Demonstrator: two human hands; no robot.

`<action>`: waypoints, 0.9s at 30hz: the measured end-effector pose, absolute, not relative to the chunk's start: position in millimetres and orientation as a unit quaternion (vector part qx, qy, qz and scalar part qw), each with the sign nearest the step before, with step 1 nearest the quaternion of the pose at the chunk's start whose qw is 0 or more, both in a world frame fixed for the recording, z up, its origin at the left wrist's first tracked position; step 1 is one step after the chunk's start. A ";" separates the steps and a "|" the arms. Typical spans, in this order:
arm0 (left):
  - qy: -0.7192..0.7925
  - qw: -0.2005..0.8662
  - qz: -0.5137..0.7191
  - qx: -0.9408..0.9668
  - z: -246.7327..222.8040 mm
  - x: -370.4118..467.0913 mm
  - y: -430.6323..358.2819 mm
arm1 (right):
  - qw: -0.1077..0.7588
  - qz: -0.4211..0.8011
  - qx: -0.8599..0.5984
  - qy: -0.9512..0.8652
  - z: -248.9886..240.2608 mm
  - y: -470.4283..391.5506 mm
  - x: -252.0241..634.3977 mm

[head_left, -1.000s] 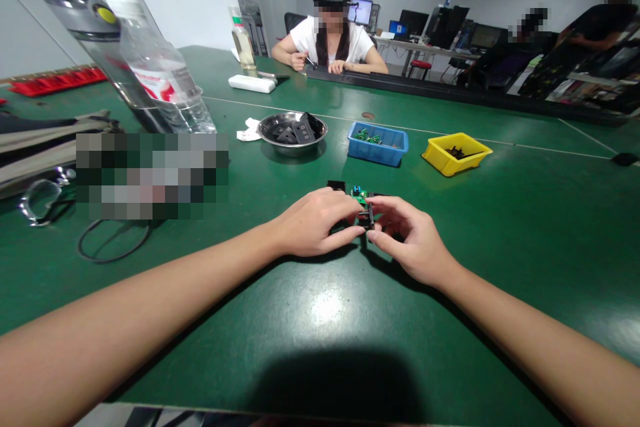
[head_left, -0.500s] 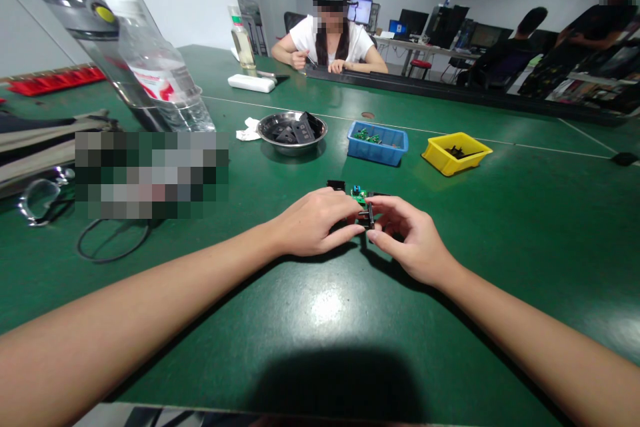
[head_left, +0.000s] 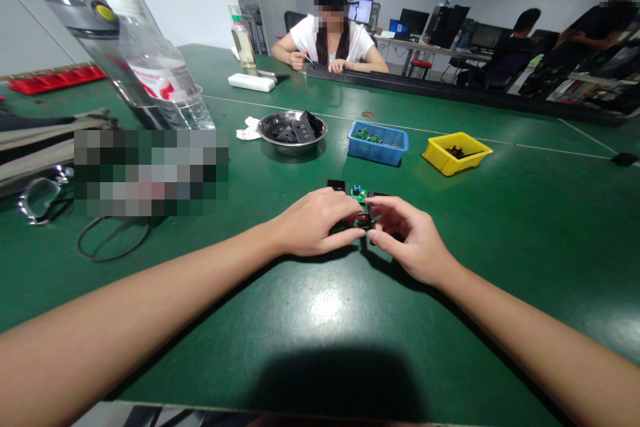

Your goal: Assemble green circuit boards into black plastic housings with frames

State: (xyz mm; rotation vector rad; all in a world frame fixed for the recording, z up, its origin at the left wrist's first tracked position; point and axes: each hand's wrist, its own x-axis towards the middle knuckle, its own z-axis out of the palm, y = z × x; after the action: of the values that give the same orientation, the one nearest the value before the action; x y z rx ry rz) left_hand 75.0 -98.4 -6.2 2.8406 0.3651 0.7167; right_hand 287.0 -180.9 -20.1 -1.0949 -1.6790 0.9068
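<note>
Hardly anything has been moved since the earlier frame; both hands are kept in place, and only a slight shift of the black part [head_left: 371,215] is noted. Near edge: bare green table [head_left: 200,320]. Beyond it, the black part is held just above the table, between the two hands. By the right hand [head_left: 417,237] it is pinched, thumb below, fingers above. Left hand [head_left: 317,223] is curled beside it, fingertips close; whether it is gripped there too cannot be told, as the palm is hidden. Just behind, a green board [head_left: 359,195] with a blue component is seen, partly covered. Step in hand, as judged: the small part is being lined up or worked by fingertip. For the next move, a steady left hand and fine right-hand turning would be called for. Farther: metal bowl [head_left: 295,146], blue bin [head_left: 375,152], yellow bin [head_left: 445,163]. Farthest: seated person [head_left: 333,43].
</note>
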 end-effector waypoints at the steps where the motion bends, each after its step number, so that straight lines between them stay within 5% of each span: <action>1: 0.126 0.096 0.239 0.958 -6.1 75.0 -98.5 | 0.454 0.368 -0.442 -0.680 -20.4 -180.7 287.0; 27: 0.115 0.090 0.237 0.960 -7.0 74.8 -98.5 | 0.451 0.377 -0.443 -0.677 -20.3 -180.4 287.7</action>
State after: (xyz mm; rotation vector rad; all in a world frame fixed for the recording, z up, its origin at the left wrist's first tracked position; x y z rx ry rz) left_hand 74.8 -98.5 -7.0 2.8546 0.3429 0.7056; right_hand 287.7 -180.4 -20.3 -1.0952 -1.6725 0.9308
